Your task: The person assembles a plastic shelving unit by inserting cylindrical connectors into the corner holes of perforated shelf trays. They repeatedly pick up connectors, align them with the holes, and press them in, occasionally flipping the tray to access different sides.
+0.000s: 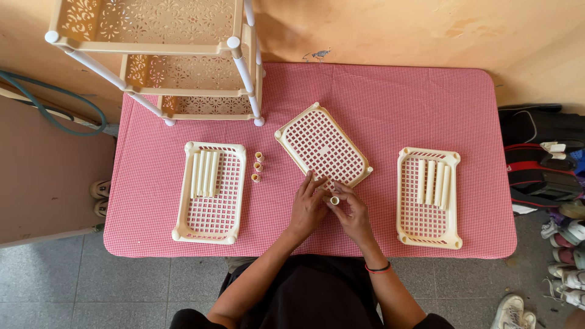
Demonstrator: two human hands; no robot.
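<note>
Here, both hands met at the near corner of the tilted middle tray [322,146], which lay upside down on the counter [378,103] with its grid base up. The small cream cap [334,200] sat right at that corner, between the two hands. The right hand [352,213] pinched the cap with thumb and forefinger. The left hand [309,204] lay just left of the cap, fingers loosely spread and resting on the tray edge, not gripping anything I could make out.

Left of the middle tray, three more caps [258,167] stood in a short column, well apart from the hands. Further left was a second tray [210,220] holding cream tubes [205,173]. Right of the middle tray, a third tray [429,234] held four tubes [433,181]. Behind the middle tray, at the far left, stood an assembled rack [164,55].
</note>
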